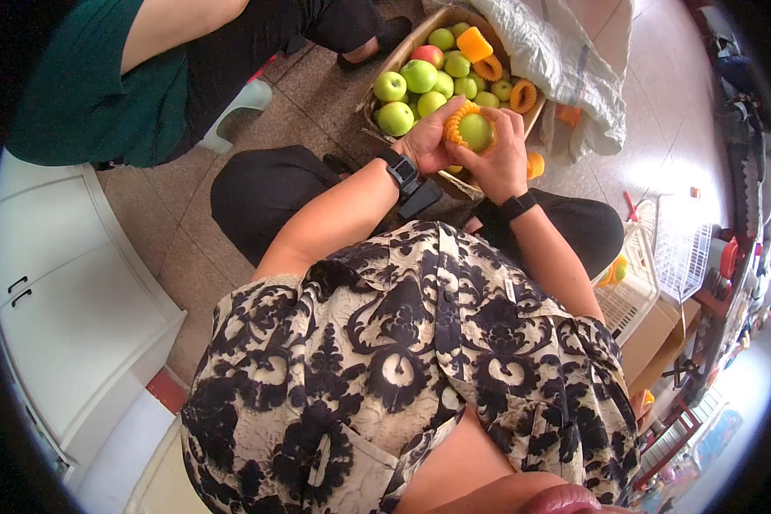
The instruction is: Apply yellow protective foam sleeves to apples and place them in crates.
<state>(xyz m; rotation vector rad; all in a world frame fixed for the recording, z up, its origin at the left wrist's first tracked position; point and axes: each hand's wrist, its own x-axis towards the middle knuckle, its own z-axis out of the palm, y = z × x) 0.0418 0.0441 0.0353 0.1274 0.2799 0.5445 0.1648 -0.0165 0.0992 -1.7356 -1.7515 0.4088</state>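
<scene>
Between my two hands is a green apple [475,132] with an orange foam fruit sleeve [453,126] around it. My left hand [428,139] grips it from the left, its thumb and fingers on the sleeve. From the right, my right hand [500,154] curls around the apple, with the fingers over its far side. Both hands are over the near edge of a cardboard box [403,60] of apples. Inside lie many green apples [419,76], one reddish apple [427,56], and loose orange foam sleeves [523,96]. One block-like orange foam piece [475,44] rests on the apples.
A woven white sack [552,58] drapes over the box's right side. Another orange sleeve [535,165] lies just outside the box. At right stand a cream plastic basket [629,283] and a white wire-like basket [681,244]. A seated person [96,90] is at upper left, near a white cabinet [83,276].
</scene>
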